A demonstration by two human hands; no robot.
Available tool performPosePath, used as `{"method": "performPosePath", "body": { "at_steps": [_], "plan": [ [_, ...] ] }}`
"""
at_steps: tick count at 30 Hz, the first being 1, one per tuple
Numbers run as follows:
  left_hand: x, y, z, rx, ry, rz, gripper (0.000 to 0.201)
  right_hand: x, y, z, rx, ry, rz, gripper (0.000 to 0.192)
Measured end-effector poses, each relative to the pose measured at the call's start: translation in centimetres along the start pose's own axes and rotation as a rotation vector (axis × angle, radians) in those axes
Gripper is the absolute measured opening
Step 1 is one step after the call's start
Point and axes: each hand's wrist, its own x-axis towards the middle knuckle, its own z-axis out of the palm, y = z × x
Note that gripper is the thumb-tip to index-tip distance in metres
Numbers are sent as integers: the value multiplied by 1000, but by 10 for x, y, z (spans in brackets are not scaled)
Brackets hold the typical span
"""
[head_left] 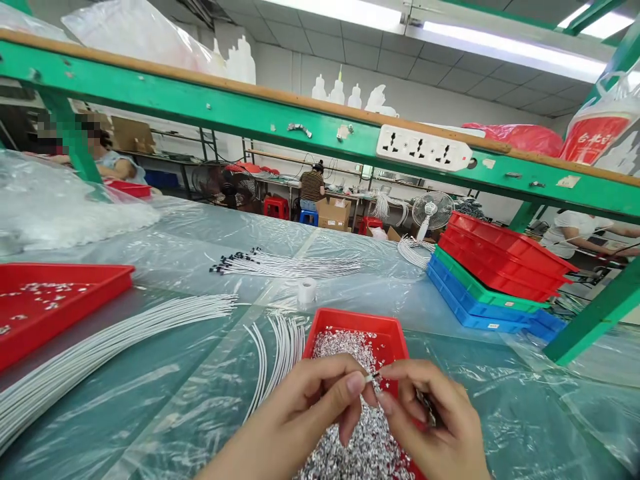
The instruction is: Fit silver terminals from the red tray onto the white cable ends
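My left hand (325, 400) pinches the white end of a thin cable (369, 378) between thumb and forefinger. At that end sits a tiny dark tip. Close beside it my right hand (440, 420) is closed, with forefinger and thumb at the tip and some shiny metal pieces (427, 408) partly hidden under its curled fingers. What its fingertips grip is too small to name. Both hands hover over a red tray (363, 321) holding a heap of small silvery metal parts (350, 437).
White cables (125, 340) lie in a bundle at left, with a shorter bundle (283, 350) near the tray. Behind are black-ended cables (290, 263) and a white roll (307, 291). Stacked trays (500, 267) stand right; another red tray (65, 293) is left. A green shelf beam (320, 127) crosses above.
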Motion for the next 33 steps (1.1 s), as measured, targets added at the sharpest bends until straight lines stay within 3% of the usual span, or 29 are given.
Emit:
{"method": "performPosePath", "body": {
  "at_steps": [4,14,22,33],
  "plan": [
    [1,-1,2,-76,-56,-43,40,-1,-2,-2,-149,29,-110,20],
    [2,-8,5,-334,-171,-107,40,2,-7,-2,-147,77,-166,21],
    [4,-15,7,-466,-165,-141,39,1,-7,-4,-161,36,-105,20],
    [1,-15,10,-446,-129,-209,42,1,-8,-4,-116,34,-13,18]
  ]
}}
